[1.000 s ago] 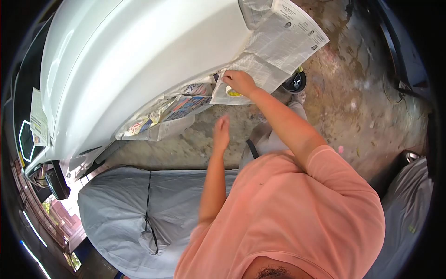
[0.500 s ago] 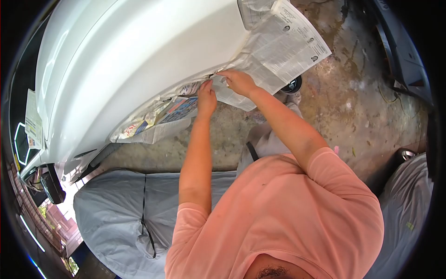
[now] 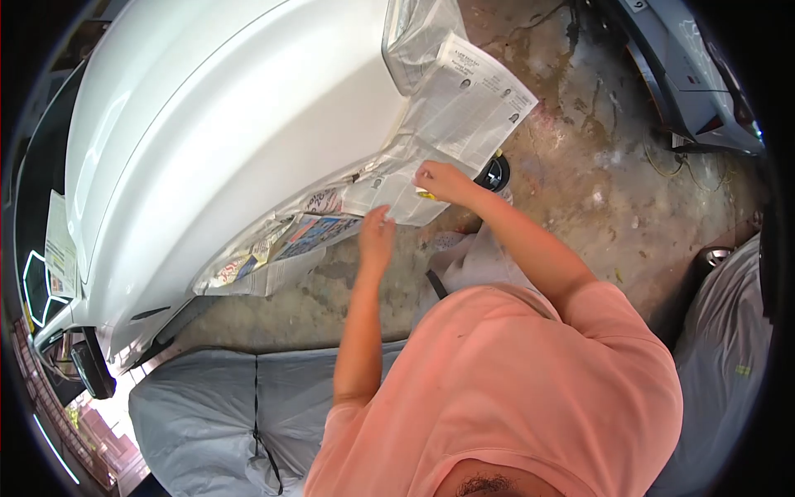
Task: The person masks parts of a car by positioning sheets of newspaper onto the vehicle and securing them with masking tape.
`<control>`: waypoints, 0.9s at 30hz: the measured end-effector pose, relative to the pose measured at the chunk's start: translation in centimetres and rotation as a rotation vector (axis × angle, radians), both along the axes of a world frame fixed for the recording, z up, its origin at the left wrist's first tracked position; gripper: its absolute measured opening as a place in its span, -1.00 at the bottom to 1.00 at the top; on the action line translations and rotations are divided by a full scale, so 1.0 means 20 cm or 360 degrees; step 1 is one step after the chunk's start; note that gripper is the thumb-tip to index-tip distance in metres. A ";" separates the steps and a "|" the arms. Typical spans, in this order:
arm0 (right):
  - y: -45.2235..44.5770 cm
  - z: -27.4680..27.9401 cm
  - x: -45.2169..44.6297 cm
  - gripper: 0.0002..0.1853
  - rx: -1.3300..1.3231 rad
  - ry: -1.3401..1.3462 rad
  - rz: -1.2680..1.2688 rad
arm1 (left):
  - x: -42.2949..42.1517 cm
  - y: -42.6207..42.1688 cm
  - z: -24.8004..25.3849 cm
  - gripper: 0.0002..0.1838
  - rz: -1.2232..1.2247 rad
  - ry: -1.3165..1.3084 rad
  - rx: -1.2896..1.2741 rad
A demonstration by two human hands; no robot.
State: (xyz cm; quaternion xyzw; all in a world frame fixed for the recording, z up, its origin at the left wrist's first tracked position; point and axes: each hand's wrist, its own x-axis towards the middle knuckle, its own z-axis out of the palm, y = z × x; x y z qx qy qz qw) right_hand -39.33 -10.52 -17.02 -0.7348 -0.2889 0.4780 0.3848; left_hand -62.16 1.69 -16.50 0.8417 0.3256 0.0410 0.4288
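Newspaper sheets (image 3: 464, 108) hang along the lower edge of the white car body panel (image 3: 273, 108). My right hand (image 3: 445, 184) is closed on a small yellow-and-white roll, apparently tape (image 3: 426, 195), over the lower part of the plain printed sheet. To its left, my left hand (image 3: 376, 238) is raised at the bottom edge of the paper with its fingers drawn together; a small pale bit shows at the fingertips, too small to make out. A colourful newspaper piece (image 3: 319, 235) lies left of that hand, against the panel's edge.
Behind the papers, a dark round container (image 3: 494, 172) stands on the stained concrete floor (image 3: 571, 207). A grey-covered object (image 3: 199, 398) with a black strap is at the lower left. Another grey cover (image 3: 720, 356) and part of a second vehicle (image 3: 687, 74) are at the right.
Both hands have come away from the panel's edge, where they were close together half a second ago, and are now farther apart. The whole view has shifted slightly.
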 end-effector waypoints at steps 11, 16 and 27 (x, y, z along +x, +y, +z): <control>-0.76 0.89 -0.03 -0.50 0.0580 0.0145 -0.0568 | 0.57 -0.52 0.80 -0.79 -0.0127 -0.0717 -0.1067; -0.92 0.97 -0.03 -0.66 0.0544 -0.0379 -0.0490 | 0.66 -0.64 0.89 -0.83 -0.0308 -0.0685 -0.0858; -1.10 0.88 0.12 -0.60 0.0557 -0.0389 -0.0760 | 0.93 -0.81 0.87 -0.90 -0.0413 -0.0576 -0.0646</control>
